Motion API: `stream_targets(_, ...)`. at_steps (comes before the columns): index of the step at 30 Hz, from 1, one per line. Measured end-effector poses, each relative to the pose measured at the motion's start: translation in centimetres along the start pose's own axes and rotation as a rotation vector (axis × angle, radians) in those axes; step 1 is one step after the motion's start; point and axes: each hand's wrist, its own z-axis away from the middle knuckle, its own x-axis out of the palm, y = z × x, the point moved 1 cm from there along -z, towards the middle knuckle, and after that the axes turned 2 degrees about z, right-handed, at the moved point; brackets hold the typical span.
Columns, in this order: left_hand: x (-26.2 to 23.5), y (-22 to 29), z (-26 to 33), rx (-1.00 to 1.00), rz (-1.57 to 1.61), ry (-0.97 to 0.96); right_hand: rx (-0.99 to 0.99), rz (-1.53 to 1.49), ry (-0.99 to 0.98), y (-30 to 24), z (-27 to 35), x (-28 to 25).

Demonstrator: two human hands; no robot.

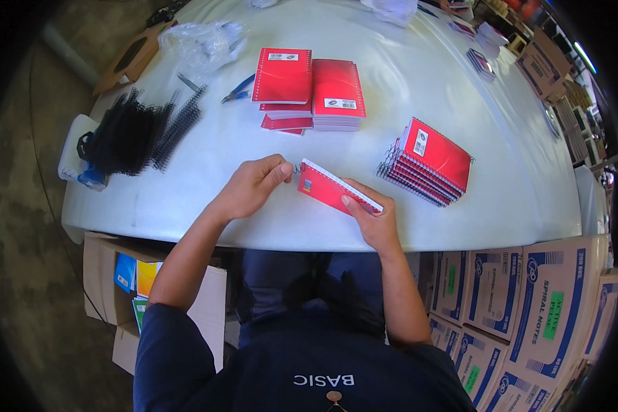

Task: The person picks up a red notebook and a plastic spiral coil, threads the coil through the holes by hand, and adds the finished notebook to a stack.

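Note:
My right hand (372,214) grips a small red notebook (331,191) by its right end, thumb on the cover. White page edges and a row of punched holes run along its upper side. At the notebook's left end, a thin dark spiral coil (298,169) sticks out, pinched between the thumb and fingers of my left hand (255,184). How far the coil runs through the holes is too small to tell. Beyond my hands stand two stacks of red punched notebooks (338,86). To the right sits a pile of red notebooks with coils fitted (435,161).
A heap of black spiral coils (127,134) lies at the table's left, beside blue-handled pliers (239,90) and clear plastic wrap (202,48). Below the front edge are an open carton (103,275) holding colourful notebooks, left, and stacked cartons (546,302), right.

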Motion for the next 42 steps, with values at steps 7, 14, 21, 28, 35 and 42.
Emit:
stream_targets(7,-0.6,-0.1,-1.2,-0.381,0.395,-0.194,-0.034,-0.028,-0.004,-0.5,0.1,0.1)
stream_targets(14,-1.7,-0.4,-2.0,-0.682,0.903,-0.387,-0.186,0.089,-0.071,-0.1,-0.2,-0.3)
stream_targets(21,-2.2,-1.0,-2.4,-0.677,1.099,-0.555,-0.076,0.087,-0.101,0.0,0.2,-0.5)
stream_targets(28,-2.3,2.0,-0.8,0.218,-0.086,-0.056,0.005,-0.004,-0.085,-0.3,0.4,-0.4)
stream_targets(35,-2.0,6.6,0.5,0.107,-0.765,-0.309,-0.036,0.178,-0.162,-1.1,1.6,0.2)
stream_targets(42,5.3,-2.7,6.3,0.412,-0.916,0.127,-0.203,0.229,-0.008,-0.6,4.1,3.6)
